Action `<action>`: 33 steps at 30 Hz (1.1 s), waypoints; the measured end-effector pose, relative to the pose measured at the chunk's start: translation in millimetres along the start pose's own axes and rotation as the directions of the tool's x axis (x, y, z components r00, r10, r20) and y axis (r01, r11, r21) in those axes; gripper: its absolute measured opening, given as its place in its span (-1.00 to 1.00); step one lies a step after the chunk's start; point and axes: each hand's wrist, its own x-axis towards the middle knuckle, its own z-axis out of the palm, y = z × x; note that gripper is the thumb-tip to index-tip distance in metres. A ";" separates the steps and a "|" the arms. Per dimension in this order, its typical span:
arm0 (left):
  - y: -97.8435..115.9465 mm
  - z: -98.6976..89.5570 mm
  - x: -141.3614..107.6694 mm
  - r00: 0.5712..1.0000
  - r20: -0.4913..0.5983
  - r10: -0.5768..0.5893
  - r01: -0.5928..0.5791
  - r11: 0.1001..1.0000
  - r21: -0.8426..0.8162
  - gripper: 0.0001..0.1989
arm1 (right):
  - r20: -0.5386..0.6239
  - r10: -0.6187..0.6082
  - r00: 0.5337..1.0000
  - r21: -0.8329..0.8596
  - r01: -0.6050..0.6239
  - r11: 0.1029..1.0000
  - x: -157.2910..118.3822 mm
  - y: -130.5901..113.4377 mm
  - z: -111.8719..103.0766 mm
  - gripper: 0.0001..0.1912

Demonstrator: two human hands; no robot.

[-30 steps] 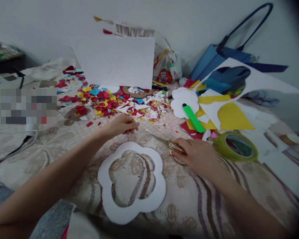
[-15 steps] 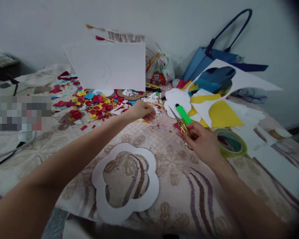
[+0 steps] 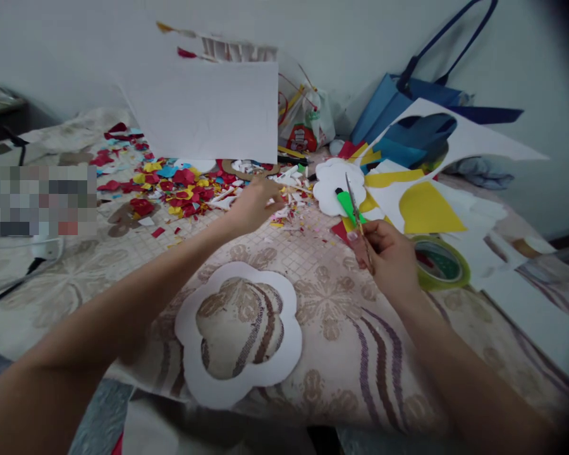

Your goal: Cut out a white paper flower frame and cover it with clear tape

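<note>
My right hand [image 3: 384, 253] is closed on gold-handled scissors [image 3: 357, 212], whose blades point up and away. A green marker [image 3: 348, 205] lies just behind the blades, beside a white flower-shaped paper [image 3: 337, 188]. My left hand [image 3: 257, 202] rests at the near edge of a pile of coloured paper scraps [image 3: 184, 189]; its fingers are curled and partly hidden, and what they hold, if anything, cannot be made out. Nearer to me, a white flower-shaped paper ring [image 3: 287, 338] lies flat on the patterned cloth.
A large white sheet [image 3: 213, 114] stands behind the scraps. At the right are a roll of tape [image 3: 462, 268], yellow paper [image 3: 429, 212] and cut white paper [image 3: 493, 142]. A blue bag [image 3: 377, 110] leans by the wall. A cable [image 3: 9, 297] runs at the left.
My right hand has turned the scissors more upright, their blades now crossing in front of the marker. My left hand has shifted slightly left over the scraps. The view has tilted down a little.
</note>
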 end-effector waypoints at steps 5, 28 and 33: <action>-21.7 -30.6 -48.6 0.968 -0.150 -0.201 0.201 0.980 -0.012 -0.73 | 0.101 0.078 0.992 0.118 -0.090 0.989 -4.0 1.5 10.2 -0.64; -7.5 -33.6 -82.7 0.820 0.562 -0.109 0.185 0.979 -0.080 -0.73 | 0.268 0.139 0.953 0.067 -0.162 0.984 -23.3 -2.0 31.2 -0.67; -4.7 -33.5 -84.3 0.828 0.553 -0.090 0.176 0.979 -0.103 -0.77 | 0.273 0.130 0.953 0.079 -0.157 0.984 -23.5 -2.5 30.9 -0.68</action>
